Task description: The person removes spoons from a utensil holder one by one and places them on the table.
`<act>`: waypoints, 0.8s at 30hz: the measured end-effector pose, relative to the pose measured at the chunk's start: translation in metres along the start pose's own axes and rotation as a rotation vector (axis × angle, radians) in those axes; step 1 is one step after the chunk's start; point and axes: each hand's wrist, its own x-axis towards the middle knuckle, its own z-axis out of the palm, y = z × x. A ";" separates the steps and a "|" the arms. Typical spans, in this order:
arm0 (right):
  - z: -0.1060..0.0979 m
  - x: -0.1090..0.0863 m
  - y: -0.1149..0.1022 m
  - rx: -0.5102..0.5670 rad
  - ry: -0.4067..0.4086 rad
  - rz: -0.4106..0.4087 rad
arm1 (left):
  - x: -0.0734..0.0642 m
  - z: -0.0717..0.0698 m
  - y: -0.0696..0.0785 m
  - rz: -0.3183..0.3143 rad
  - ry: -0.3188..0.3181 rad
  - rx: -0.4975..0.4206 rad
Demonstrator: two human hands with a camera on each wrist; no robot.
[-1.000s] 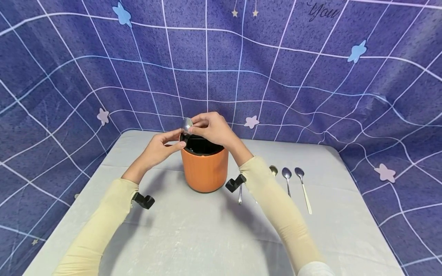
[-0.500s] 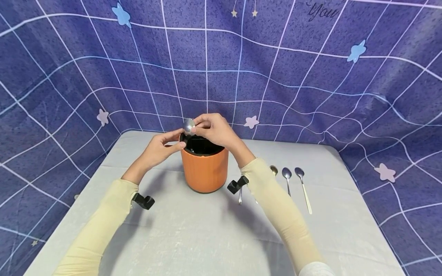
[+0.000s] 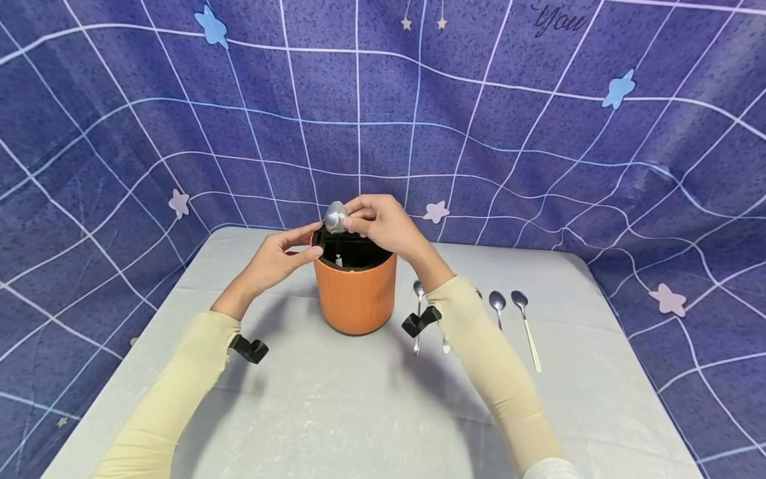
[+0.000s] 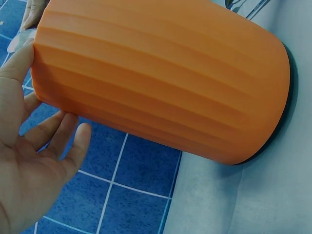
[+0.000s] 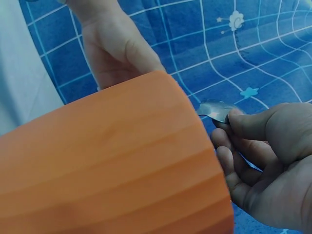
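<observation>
An orange holder [image 3: 356, 303] with a black divided inside stands upright on the table. My left hand [image 3: 270, 261] holds it at the left of its rim; in the left wrist view the thumb lies at the rim and the fingertips touch the ribbed orange wall [image 4: 161, 78]. A metal spoon [image 3: 336, 217] points bowl-up above the opening, and my right hand [image 3: 387, 223] pinches it by the bowl between thumb and fingers. Its handle drops into the holder, mostly hidden. The right wrist view shows the spoon's bowl [image 5: 214, 110] just past the rim, at the thumb tip.
Right of the holder several spoons lie in a row: one spoon with a pale handle [image 3: 529, 332], another spoon [image 3: 497, 301] beside it, and a spoon [image 3: 418, 288] near the black wrist mount [image 3: 421, 321]. The right sleeve [image 3: 479, 352] covers part of the row. A blue gridded cloth [image 3: 383, 133] hangs behind.
My right hand has moved slightly to the right with the spoon, from near the left fingers toward the middle of the opening. The left hand has stayed on the rim.
</observation>
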 end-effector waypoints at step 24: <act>-0.030 -0.002 -0.057 -0.001 0.008 -0.132 | 0.000 -0.001 0.003 -0.006 -0.018 -0.003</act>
